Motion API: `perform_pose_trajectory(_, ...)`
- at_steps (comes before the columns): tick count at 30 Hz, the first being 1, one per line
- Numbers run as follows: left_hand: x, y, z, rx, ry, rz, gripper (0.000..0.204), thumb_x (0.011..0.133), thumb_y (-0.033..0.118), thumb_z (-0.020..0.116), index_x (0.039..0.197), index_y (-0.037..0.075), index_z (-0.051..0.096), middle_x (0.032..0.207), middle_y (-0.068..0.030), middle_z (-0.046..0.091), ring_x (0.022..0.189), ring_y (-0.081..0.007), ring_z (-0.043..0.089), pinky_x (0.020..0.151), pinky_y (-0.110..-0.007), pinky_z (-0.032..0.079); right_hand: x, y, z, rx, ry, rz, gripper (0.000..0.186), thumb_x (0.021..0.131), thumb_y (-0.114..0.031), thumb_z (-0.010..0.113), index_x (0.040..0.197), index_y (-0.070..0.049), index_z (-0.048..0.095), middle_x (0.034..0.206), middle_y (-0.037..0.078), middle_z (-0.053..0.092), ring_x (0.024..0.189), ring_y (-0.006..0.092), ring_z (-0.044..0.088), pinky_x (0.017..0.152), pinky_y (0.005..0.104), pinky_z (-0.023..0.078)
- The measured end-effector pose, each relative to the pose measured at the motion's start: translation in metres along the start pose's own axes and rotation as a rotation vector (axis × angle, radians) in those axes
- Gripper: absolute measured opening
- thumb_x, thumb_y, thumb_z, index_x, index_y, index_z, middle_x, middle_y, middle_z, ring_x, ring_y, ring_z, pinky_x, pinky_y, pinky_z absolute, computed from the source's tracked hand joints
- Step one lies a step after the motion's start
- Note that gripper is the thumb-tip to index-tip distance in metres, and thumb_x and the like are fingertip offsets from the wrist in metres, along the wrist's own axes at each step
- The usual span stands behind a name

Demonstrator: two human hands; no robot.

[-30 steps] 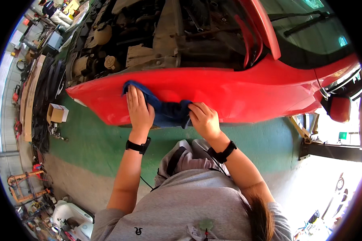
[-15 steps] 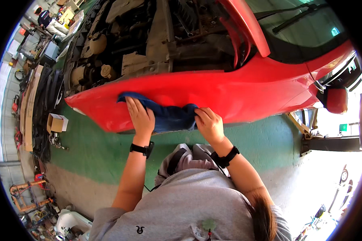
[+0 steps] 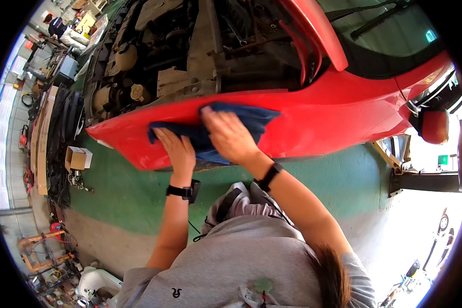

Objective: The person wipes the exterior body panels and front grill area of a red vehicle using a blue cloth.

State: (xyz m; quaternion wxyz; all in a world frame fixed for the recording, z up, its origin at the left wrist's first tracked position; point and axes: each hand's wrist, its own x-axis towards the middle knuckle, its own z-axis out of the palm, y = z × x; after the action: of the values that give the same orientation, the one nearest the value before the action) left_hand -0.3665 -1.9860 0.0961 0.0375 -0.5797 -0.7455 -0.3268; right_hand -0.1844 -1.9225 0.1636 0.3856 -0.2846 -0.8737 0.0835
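Observation:
A dark blue cloth (image 3: 251,117) lies spread on the red fender (image 3: 333,123) of a car with its hood raised. My left hand (image 3: 177,149) presses flat on the cloth's left part, fingers together. Over the cloth's middle lies my right hand (image 3: 230,136), palm down, with the fingers pointing up toward the engine bay. Both wrists wear black bands. The cloth's lower edge hangs over the fender's lip between my two hands.
The open engine bay (image 3: 190,56) sits just beyond the fender. A red side mirror (image 3: 435,127) sticks out at the right. On the green floor to the left stands a cardboard box (image 3: 77,158). Tools and clutter line the left edge; another person (image 3: 61,31) crouches far off.
My right hand has slid left and up across the cloth, closing in on my left hand. The cloth has been dragged along the fender, and the view has shifted nearer to the car.

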Motion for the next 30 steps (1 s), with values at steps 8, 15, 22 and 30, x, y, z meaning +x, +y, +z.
perform_pose_trajectory(8, -0.007, -0.023, -0.006, 0.086, -0.043, 0.110, 0.064, 0.094, 0.013, 0.046, 0.141, -0.021, 0.019, 0.150, -0.0407, 0.014, 0.140, -0.0541, 0.016, 0.118, -0.054, 0.016, -0.009, 0.002, 0.034, -0.169, -0.332, -0.129, 0.053, 0.095, -0.031, 0.053, 0.142, -0.009, 0.048, 0.143, 0.001, 0.052, 0.116, 0.0188, 0.059, 0.092, 0.0394, 0.049)
perform_pose_trajectory(15, -0.009, -0.002, -0.011, -0.041, -0.080, 0.186, 0.057, 0.099, 0.020, 0.040, 0.147, -0.008, 0.026, 0.154, -0.0301, 0.022, 0.141, -0.0470, 0.023, 0.117, -0.054, 0.017, -0.037, 0.006, 0.015, -0.229, -0.107, 0.026, 0.053, 0.093, -0.027, 0.056, 0.141, -0.006, 0.048, 0.144, 0.005, 0.050, 0.123, 0.0195, 0.055, 0.104, 0.0340, 0.042)
perform_pose_trajectory(22, -0.010, -0.006, -0.005, -0.131, -0.097, 0.078, 0.062, 0.098, 0.019, 0.041, 0.148, -0.010, 0.021, 0.156, -0.0313, 0.011, 0.144, -0.0478, 0.014, 0.118, -0.053, 0.013, 0.002, 0.010, 0.017, -0.086, -0.294, -0.139, 0.055, 0.093, -0.030, 0.056, 0.143, -0.010, 0.047, 0.142, 0.002, 0.052, 0.121, 0.0177, 0.056, 0.103, 0.0329, 0.043)
perform_pose_trajectory(30, -0.018, 0.090, 0.025, -0.014, -0.140, 0.319, 0.058, 0.099, 0.027, 0.042, 0.143, -0.010, 0.035, 0.150, -0.0331, 0.028, 0.135, -0.0494, 0.031, 0.111, -0.056, 0.025, -0.093, 0.068, -0.053, -0.434, 0.049, 0.132, 0.056, 0.084, -0.028, 0.062, 0.138, -0.017, 0.055, 0.142, -0.004, 0.053, 0.115, 0.0157, 0.057, 0.099, 0.0342, 0.045)
